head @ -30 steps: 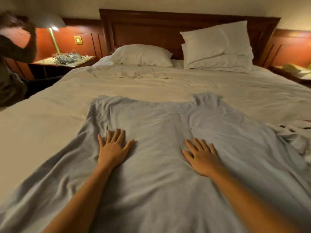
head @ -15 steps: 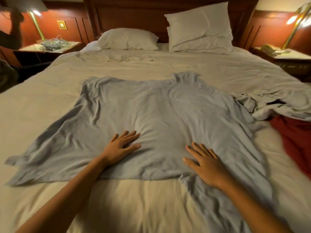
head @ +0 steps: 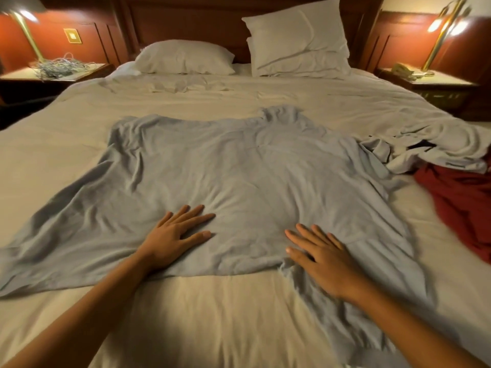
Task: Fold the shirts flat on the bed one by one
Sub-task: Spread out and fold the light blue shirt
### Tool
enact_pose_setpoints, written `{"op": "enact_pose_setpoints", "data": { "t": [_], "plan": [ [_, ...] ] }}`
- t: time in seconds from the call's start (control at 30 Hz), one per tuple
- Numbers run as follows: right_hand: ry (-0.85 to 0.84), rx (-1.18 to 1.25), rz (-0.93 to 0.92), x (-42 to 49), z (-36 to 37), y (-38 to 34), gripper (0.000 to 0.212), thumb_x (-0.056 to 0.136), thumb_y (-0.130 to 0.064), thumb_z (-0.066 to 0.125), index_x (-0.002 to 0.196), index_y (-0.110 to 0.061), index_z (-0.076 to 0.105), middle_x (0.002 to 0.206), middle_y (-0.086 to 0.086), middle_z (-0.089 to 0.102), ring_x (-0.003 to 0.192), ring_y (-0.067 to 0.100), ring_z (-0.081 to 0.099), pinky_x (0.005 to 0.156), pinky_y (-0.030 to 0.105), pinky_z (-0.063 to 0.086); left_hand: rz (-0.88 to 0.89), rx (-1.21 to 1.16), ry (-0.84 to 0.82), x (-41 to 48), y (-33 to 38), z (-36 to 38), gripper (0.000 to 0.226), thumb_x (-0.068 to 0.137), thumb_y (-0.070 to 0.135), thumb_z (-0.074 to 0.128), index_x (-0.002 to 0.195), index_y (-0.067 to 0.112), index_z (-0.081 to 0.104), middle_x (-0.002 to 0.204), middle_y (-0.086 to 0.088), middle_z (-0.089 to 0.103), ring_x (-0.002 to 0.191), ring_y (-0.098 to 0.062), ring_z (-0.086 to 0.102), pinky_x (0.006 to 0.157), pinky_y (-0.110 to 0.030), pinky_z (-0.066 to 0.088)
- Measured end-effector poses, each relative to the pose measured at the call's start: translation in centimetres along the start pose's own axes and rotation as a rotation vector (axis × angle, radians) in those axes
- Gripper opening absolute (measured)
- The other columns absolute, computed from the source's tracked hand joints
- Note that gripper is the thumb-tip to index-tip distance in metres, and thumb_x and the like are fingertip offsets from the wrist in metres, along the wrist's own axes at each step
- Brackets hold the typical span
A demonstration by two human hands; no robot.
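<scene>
A light blue shirt (head: pixel 239 176) lies spread out on the bed (head: pixel 79 144), its collar toward the pillows and its hem toward me. My left hand (head: pixel 172 237) rests flat on the shirt near the hem, fingers straight and spread. My right hand (head: pixel 324 258) lies flat on the shirt's lower right part, fingers straight. At the right edge of the bed lie a crumpled pale grey garment (head: pixel 430 150) and a red garment (head: pixel 462 203).
Two white pillows (head: pixel 186 58) (head: pixel 297 41) lean at the dark wooden headboard (head: pixel 186 19). A nightstand (head: pixel 61 73) with a cable bundle and lamp stands at the left. Another nightstand (head: pixel 435 83) with a phone and brass lamp stands at the right.
Both hands slid down the shirt from its middle to the hem end, staying flat. The view pulled back, so the hem, the bare sheet in front and the garments at the right now show.
</scene>
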State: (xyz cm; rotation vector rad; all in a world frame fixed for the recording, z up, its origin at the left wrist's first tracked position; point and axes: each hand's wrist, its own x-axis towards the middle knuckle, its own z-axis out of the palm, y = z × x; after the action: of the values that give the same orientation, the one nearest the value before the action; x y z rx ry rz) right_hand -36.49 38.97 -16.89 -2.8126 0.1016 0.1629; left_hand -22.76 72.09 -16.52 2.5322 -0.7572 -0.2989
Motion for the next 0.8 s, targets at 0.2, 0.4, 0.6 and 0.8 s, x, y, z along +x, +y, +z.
{"op": "enact_pose_setpoints", "data": {
  "t": [0.2, 0.4, 0.6, 0.8],
  "plan": [
    [0.025, -0.113, -0.022, 6.6, 0.3, 0.6, 0.082, 0.071, -0.083, -0.007, 0.148, -0.056, -0.011, 0.164, -0.016, -0.014, 0.152, 0.015, -0.015, 0.121, 0.039, -0.009, -0.031, 0.145, -0.002, 4.7, -2.5, -0.6, 0.067, 0.088, 0.081, 0.025, 0.149, 0.059, 0.008, 0.162, 0.024, 0.0, 0.151, -0.005, -0.009, 0.124, -0.033, -0.005],
    [0.124, -0.195, -0.017, 8.9, 1.2, 0.1, 0.07, 0.08, -0.078, -0.004, 0.143, -0.053, -0.02, 0.166, -0.007, -0.008, 0.153, 0.024, -0.009, 0.123, 0.047, -0.004, -0.041, 0.173, 0.049, 6.0, -2.8, -0.6, 0.065, 0.088, 0.075, 0.022, 0.15, 0.059, 0.01, 0.163, 0.024, 0.0, 0.152, -0.005, -0.009, 0.124, -0.034, -0.004],
    [0.087, -0.212, -0.006, 8.5, 0.9, -0.1, 0.07, 0.085, -0.075, 0.005, 0.147, -0.051, -0.014, 0.167, -0.006, -0.005, 0.153, 0.024, -0.007, 0.122, 0.047, -0.003, -0.066, 0.164, 0.05, 5.3, -2.2, -0.6, 0.068, 0.088, 0.075, 0.024, 0.152, 0.055, 0.01, 0.163, 0.022, 0.0, 0.152, -0.007, -0.007, 0.124, -0.033, -0.006],
    [0.039, -0.032, -0.002, 6.7, 0.1, -1.1, 0.063, 0.095, -0.066, 0.036, 0.153, -0.047, 0.022, 0.167, -0.008, 0.005, 0.154, 0.019, -0.001, 0.122, 0.041, -0.001, -0.106, 0.002, 0.04, 3.7, -0.8, -0.8, 0.072, 0.083, 0.078, 0.042, 0.149, 0.052, 0.028, 0.163, 0.019, 0.011, 0.153, -0.008, 0.001, 0.124, -0.036, -0.004]
  ]
}}
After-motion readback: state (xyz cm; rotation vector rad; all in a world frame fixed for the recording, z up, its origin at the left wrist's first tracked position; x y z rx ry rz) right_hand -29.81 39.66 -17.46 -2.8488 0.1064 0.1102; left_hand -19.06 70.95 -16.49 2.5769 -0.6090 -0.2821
